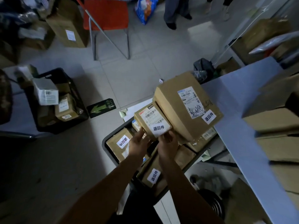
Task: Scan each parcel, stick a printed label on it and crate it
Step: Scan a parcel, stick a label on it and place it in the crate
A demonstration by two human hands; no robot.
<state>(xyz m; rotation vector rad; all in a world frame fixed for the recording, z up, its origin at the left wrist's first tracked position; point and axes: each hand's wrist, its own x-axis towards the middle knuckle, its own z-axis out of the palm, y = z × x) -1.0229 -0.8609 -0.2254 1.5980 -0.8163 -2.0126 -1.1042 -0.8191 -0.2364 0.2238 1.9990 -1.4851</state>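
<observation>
A small cardboard parcel (152, 118) with a barcode label and a white printed sticker sits above a dark crate (107, 147). My left hand (139, 143) holds its lower left corner. My right hand (167, 143) grips its lower right edge, by the sticker. A bigger cardboard box (186, 107), also stickered, rests tilted on the crate's far side against the small parcel. Other stickered parcels (119, 143) (152, 177) lie inside the crate beneath my hands.
A pale table (242, 97) with cardboard boxes (273, 117) runs along the right. A second black crate (61, 126) with parcels stands at the left. An orange chair (106, 13), more boxes and a person's legs (174, 12) are beyond on the tiled floor.
</observation>
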